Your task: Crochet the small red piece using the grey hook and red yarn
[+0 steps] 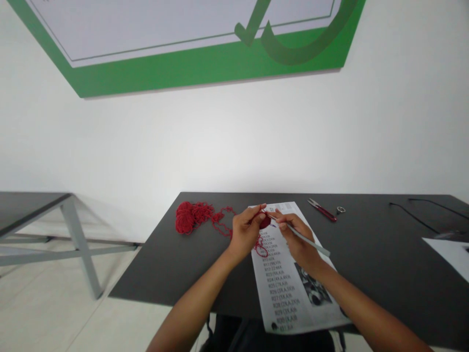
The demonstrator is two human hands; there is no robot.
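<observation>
My left hand (245, 230) pinches a small dark red crochet piece (265, 221) above a printed sheet. In my right hand (296, 237) is a crochet hook (310, 242) with a pale grey handle, its tip meeting the red piece. Red yarn runs from the left hand across the table to a red yarn ball (185, 218) at the far left, partly loose and tangled. A loose loop of yarn (261, 248) hangs under the left hand over the printed pattern sheet (282, 293), which carries lines of row codes and a dark photo.
Thread snips (322, 209) with red handles lie at the back right, beside a small metal ring (340, 210). Eyeglasses (421, 222) and a white paper (449, 252) are farther right on the dark table (205, 274). Another table (32, 208) stands to the left.
</observation>
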